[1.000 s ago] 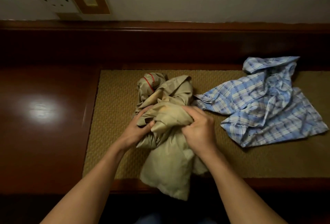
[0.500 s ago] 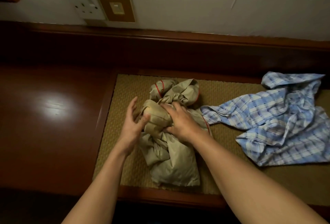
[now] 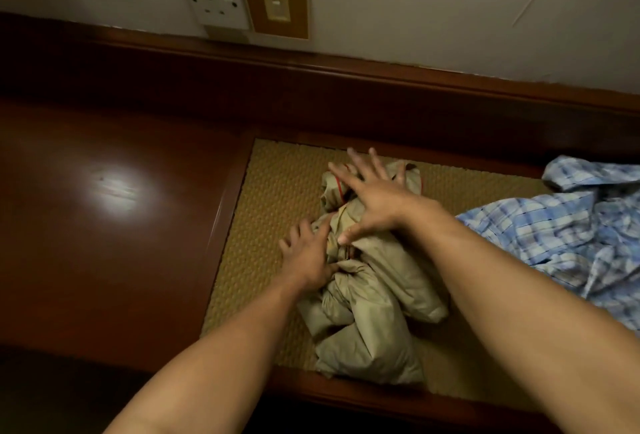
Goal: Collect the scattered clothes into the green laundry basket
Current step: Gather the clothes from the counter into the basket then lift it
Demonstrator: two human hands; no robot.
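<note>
Khaki bundle sits on the bench mat; right hand lies flat on top, fingers splayed; left hand open against its side; nothing gripped, so loose folds may spill on lift; plaid shirt beside; basket unseen.

Blue plaid shirt cut by right edge; left fingertips under khaki garment.
</note>
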